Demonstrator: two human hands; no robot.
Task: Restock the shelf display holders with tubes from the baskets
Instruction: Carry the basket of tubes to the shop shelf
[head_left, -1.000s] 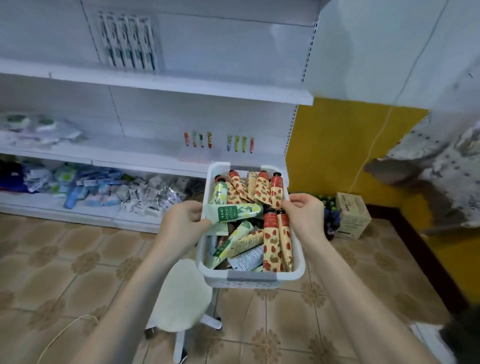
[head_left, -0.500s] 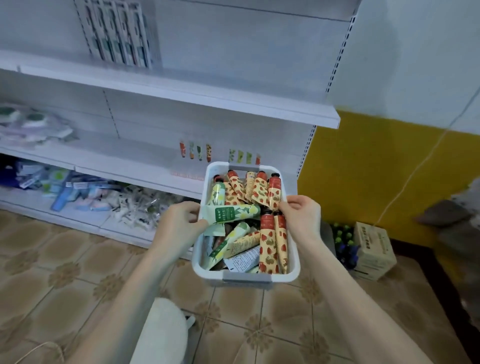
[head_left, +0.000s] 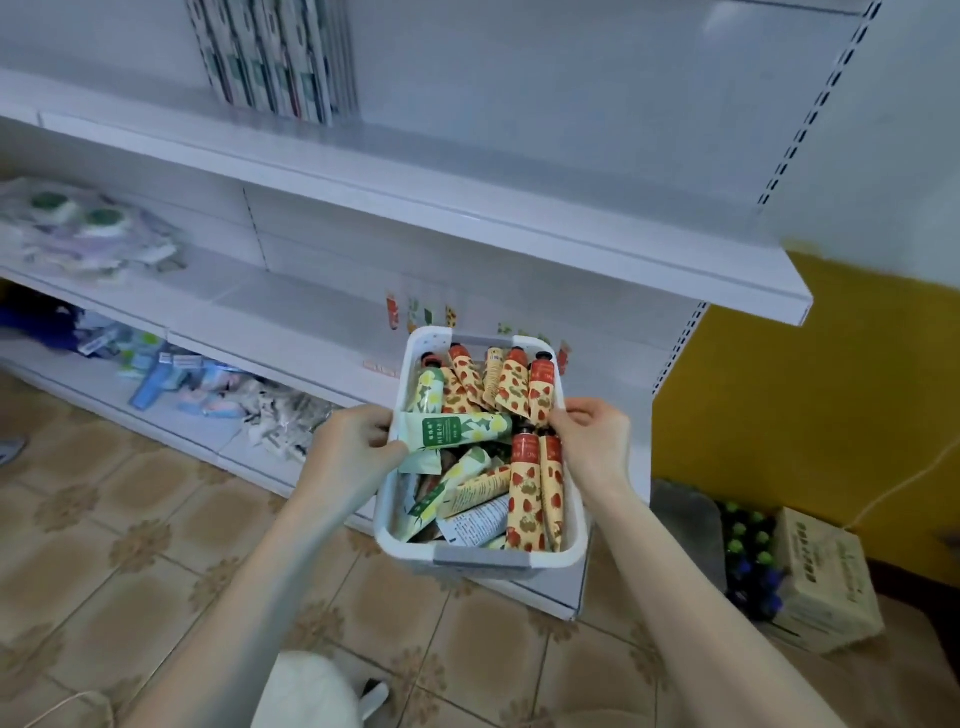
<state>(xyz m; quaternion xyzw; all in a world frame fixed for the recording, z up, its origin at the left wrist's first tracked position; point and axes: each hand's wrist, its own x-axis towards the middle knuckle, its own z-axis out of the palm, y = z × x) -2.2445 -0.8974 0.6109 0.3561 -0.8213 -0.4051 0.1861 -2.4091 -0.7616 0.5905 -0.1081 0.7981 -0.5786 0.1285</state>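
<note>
Left hand (head_left: 353, 452) and right hand (head_left: 592, 441) grip basket (head_left: 400, 551), half-hiding probable holders (head_left: 395, 312).

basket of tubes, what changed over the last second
The basket has been carried from above the white stool toward the shelf; the stool now sits at the frame's bottom edge. Unchanged: the left hand and right hand grip its side rims, the green tube still lies across the pile.

light: even, soft | edges: blurred, bowed | centre: sharp
</note>
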